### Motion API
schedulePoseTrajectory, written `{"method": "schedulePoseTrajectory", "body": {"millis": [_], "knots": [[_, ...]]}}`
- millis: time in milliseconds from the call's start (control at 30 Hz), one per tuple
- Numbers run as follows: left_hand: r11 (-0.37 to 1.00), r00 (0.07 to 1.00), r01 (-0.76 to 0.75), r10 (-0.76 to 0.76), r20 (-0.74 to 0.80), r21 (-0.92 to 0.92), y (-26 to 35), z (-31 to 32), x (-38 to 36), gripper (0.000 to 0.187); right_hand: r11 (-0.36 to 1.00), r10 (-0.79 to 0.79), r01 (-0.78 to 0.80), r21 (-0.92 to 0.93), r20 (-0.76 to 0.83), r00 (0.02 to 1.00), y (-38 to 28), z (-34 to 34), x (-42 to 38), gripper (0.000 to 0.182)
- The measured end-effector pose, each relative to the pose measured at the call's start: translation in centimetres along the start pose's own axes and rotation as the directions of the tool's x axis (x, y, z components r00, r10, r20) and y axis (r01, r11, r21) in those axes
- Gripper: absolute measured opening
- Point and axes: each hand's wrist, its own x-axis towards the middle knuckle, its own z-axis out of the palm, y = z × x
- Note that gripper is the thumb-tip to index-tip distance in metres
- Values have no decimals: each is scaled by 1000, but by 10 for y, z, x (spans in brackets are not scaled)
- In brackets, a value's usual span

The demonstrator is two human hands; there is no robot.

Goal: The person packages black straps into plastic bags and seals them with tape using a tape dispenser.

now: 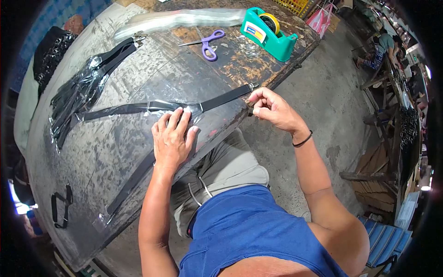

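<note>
A black elastic strap (226, 98) with a metal clip (253, 86) at its end lies across the table, its rear part inside a clear plastic sleeve (159, 105). My left hand (171, 138) lies on the sleeve, fingers stretched out, pressing it down near the sleeve's mouth. My right hand (275, 110) is just past the table edge, close to the clip, with its fingers curled and drawn together. What those fingers hold, if anything, is too small to make out. Another black strap (131, 184) in a clear sleeve runs along the near table edge, partly behind my left arm.
Several bagged black straps (92, 76) are piled at the left. Purple-handled scissors (210, 45) and a green tape dispenser (270, 37) stand at the back, beside a stack of clear sleeves (184, 19). A small black strap loop (62, 205) lies front left. A person (386, 44) sits far right.
</note>
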Motion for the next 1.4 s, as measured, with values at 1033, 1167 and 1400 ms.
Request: {"method": "schedulePoseTrajectory", "body": {"millis": [1033, 1167, 1400], "knots": [[999, 1000, 17, -16, 17, -48, 1, -4, 0, 47, 476, 94, 201, -856, 277, 956, -30, 51, 129, 27], [999, 1000, 15, -15, 16, -42, 1, -3, -1, 47, 445, 94, 138, -885, 200, 975, -33, 51, 124, 33], [999, 1000, 21, -21, 6, -34, 1, -1, -2, 47, 548, 20, 120, -828, 156, 988, -24, 43, 119, 41]]}}
